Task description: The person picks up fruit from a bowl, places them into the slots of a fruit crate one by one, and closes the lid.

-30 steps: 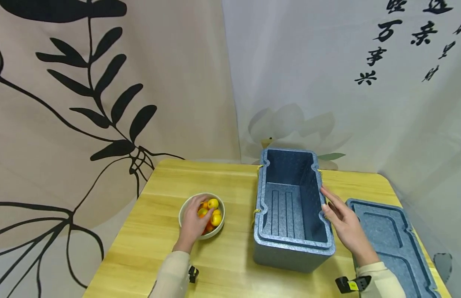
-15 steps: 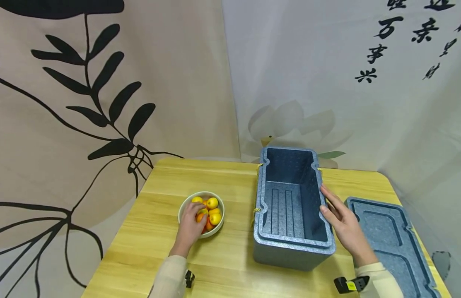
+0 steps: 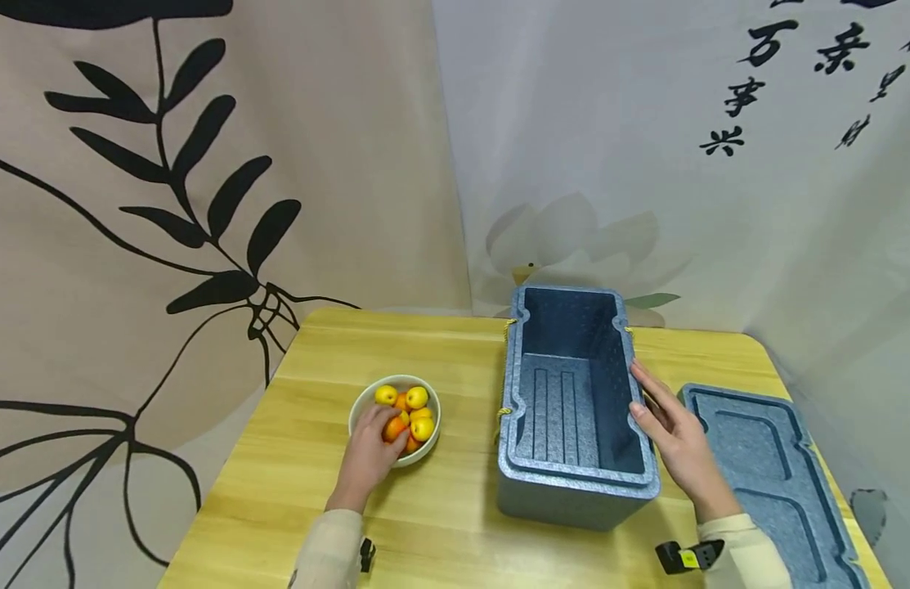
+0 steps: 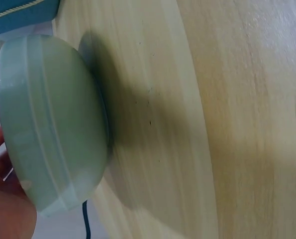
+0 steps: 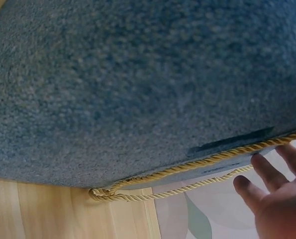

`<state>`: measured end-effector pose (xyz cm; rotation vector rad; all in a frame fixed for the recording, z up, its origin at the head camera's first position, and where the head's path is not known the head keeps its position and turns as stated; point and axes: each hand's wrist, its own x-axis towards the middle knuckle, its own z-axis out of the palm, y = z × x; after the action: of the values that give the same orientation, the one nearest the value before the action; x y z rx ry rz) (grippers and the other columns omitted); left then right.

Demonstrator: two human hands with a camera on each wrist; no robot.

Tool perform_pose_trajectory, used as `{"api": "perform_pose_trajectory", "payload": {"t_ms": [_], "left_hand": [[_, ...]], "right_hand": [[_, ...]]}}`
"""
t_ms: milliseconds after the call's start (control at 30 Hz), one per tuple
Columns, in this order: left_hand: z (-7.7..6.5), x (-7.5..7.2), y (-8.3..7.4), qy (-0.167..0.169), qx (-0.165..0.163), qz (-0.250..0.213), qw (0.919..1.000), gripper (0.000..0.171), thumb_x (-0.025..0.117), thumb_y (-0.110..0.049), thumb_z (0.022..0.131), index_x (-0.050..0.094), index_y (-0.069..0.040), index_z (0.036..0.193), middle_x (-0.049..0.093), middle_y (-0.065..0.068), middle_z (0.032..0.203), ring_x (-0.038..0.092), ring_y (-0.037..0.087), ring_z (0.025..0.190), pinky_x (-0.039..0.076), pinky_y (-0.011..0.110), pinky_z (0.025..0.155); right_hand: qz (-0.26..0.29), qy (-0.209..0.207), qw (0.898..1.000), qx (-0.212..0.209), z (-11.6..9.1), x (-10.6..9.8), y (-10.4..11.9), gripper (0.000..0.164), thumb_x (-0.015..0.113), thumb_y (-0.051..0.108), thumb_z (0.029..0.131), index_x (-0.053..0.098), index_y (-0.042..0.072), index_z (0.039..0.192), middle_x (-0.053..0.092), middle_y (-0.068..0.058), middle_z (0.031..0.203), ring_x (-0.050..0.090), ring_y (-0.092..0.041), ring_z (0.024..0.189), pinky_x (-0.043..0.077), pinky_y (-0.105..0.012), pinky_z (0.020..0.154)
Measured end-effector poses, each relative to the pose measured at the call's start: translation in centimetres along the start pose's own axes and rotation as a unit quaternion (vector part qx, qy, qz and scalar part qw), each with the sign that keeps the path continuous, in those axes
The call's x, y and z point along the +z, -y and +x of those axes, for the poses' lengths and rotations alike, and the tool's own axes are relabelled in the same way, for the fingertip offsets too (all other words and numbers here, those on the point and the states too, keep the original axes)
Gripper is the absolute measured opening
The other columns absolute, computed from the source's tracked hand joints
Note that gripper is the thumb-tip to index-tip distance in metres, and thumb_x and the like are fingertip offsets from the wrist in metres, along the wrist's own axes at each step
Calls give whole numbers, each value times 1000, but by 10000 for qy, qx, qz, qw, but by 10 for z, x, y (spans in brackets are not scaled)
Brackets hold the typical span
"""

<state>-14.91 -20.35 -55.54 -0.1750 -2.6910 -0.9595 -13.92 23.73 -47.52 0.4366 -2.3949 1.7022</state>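
Observation:
At the left of the head view a pale green bowl (image 3: pixel 356 406) holds several small fruits, yellow lemon-like ones (image 3: pixel 418 397) and orange-red ones. My left hand (image 3: pixel 368 454) reaches over the bowl's near-left rim, its fingers and thumb curved round a small orange-red fruit (image 3: pixel 396 429). The left wrist view shows the bowl's outer side (image 4: pixel 63 114) with fingers behind its rim. My right hand (image 3: pixel 675 442) rests on the right rim of a blue-grey foam box (image 3: pixel 558 487), fingers fairly straight. In the right wrist view its fingers (image 5: pixel 269 172) lie by a yellow rope handle (image 5: pixel 197 164).
The foam box stands without its lid, its grooved floor (image 3: pixel 553 409) bare. Its lid (image 3: pixel 764 458) lies on the wooden table (image 3: pixel 440 540) at the right. Printed curtains (image 3: pixel 351 164) hang behind the table's far edge.
The left hand has shifted slightly left and down in the bowl, uncovering a yellow fruit, and its fingers have closed in round an orange-red one. The right hand stays on the box rim.

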Motion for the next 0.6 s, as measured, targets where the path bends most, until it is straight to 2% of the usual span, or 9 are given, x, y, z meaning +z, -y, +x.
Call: {"api": "perform_pose_trajectory", "payload": {"t_ms": [267,433,600], "left_hand": [[3,3,2,92,71,-90,9999,37,82,-7,79,68,3,112,59,11,114,56,31,110,47,46,98],[3,4,4,87,-48,-322,9994,37,82,-7,80,68,3,113,59,11,115,57,31,109,48,47,97],[-1,2,6,-83,-184,-578,9981,36,81,-5,80,68,1,113,59,10,114,59,30,107,50,48,93]], "right_hand": [[-50,-92,9999,52,-3,-2,-3,53,53,8,102,38,14,152,31,-9,157,30,-6,139,34,-14,105],[-9,-122,9999,32,-1,-1,-5,53,53,8,102,38,15,152,32,-8,157,31,-8,139,35,-12,103],[95,-106,9999,61,-2,3,-8,52,53,8,102,38,16,152,31,-7,157,32,-9,139,35,-12,102]]}}
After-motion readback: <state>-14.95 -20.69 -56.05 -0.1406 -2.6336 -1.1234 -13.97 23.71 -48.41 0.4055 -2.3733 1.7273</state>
